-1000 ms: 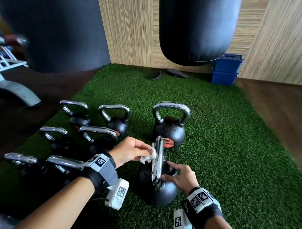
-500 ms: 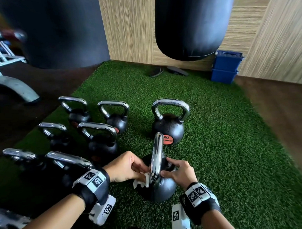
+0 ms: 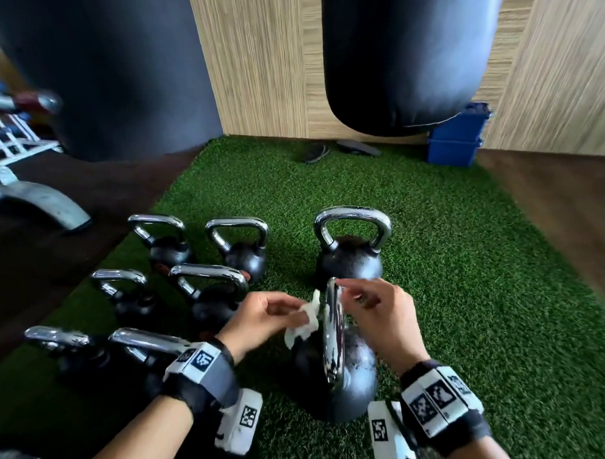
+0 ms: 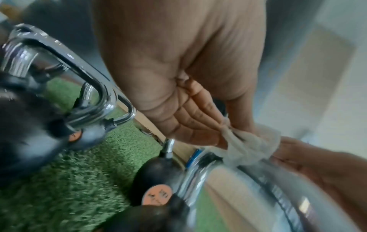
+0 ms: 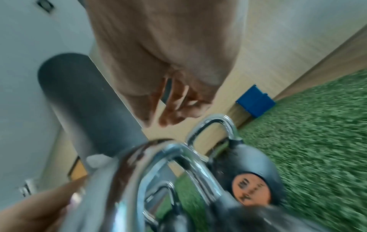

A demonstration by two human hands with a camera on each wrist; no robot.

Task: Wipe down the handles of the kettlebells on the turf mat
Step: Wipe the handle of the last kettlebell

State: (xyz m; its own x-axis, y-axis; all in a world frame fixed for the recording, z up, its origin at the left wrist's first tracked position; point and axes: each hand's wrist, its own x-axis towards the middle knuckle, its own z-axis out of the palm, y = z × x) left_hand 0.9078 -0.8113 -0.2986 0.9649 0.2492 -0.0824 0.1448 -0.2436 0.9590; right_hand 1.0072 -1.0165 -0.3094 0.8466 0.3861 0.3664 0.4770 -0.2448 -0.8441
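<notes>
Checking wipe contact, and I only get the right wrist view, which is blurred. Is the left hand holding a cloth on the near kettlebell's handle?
Observer: Yes. In the head view, the left hand pinches a white wipe against the left side of the near kettlebell's handle.
Operator: Is the right hand gripping that handle?
Observer: Not wrapped round it. The right hand sits by the handle's top with its fingers loosely curled. Blur hides whether they touch.

Six small kettlebells (image 3: 207,294) stand packed close on the left of the turf mat (image 3: 468,292), another kettlebell (image 3: 350,251) stands just behind the near kettlebell (image 3: 337,375), a punching bag (image 3: 404,54) hangs over the back, and the grass on the right lies open.
</notes>
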